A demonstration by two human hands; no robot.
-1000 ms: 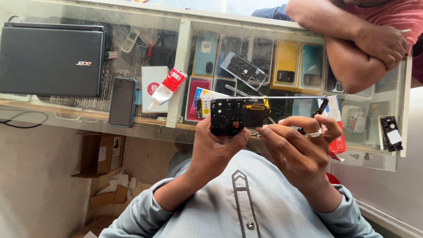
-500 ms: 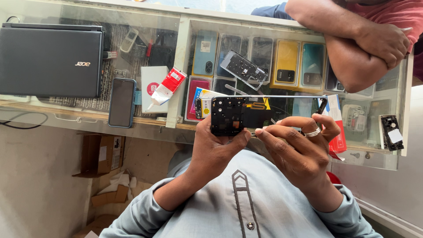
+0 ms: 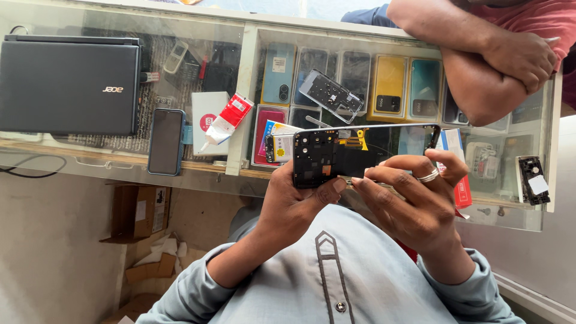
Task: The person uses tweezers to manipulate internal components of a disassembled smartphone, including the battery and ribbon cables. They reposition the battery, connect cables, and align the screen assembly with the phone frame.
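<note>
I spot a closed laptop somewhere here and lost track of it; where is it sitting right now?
In the head view the black laptop lies closed at the far left of the glass counter, just left of a dark phone, well away from both hands.

A glass-topped counter (image 3: pixel 240 174) with a pale frame ran beyond the fingers. Under its glass lay rows of phone cases (image 3: pixel 390 84) and boxes. On the glass, far to one side of the fingers, sat a closed black laptop (image 3: pixel 66 84), with a dark phone (image 3: pixel 166 141) beside it. Below the counter edge stood a cardboard box (image 3: pixel 135 211) and paper scraps (image 3: pixel 157 255) on a pale floor (image 3: pixel 48 258). Daylight was even.
</note>
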